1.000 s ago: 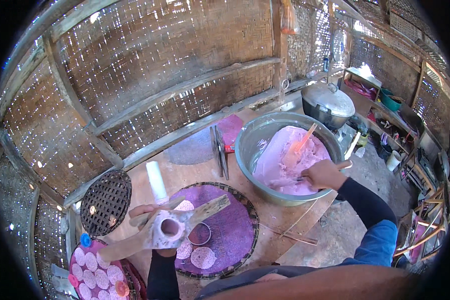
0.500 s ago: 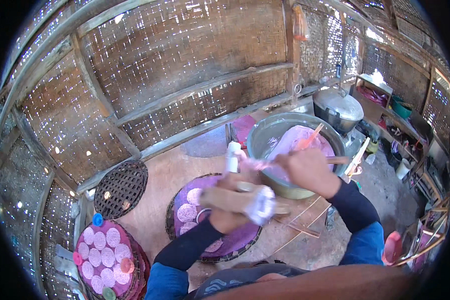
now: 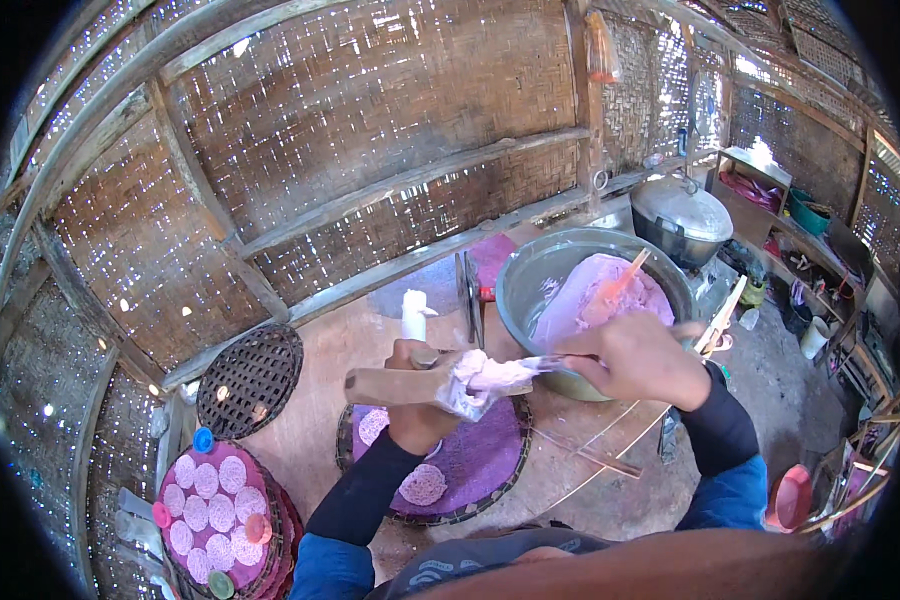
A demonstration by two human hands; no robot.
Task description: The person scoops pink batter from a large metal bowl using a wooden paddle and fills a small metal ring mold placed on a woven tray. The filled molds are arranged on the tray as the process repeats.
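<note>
My left hand (image 3: 417, 405) is closed around a wooden press (image 3: 385, 387) whose open end has a pale, shiny lining. Soft pink dough (image 3: 485, 373) sits in that opening and sticks out of it. My right hand (image 3: 645, 362) grips a flat spatula (image 3: 542, 366) by its wooden handle, and its blade touches the dough. Beneath the press lies a round tray lined with purple cloth (image 3: 485, 470), bearing lacy pink rounds (image 3: 425, 485). To the right a large metal basin (image 3: 515, 262) contains a pink dough mass (image 3: 567, 315) with an orange scoop (image 3: 615, 290) in it.
A white bottle (image 3: 413, 318) stands behind the press. At lower left are stacked trays of pink rounds (image 3: 208, 512) and a dark woven basket (image 3: 250, 378). Thin sticks (image 3: 595, 455) lie right of the tray. A lidded pot (image 3: 682, 215) stands beyond the basin.
My right hand has moved slightly right and down, bringing dough on the spatula to the press opening. My left hand has shifted left, tilting the press so its opening faces up.
</note>
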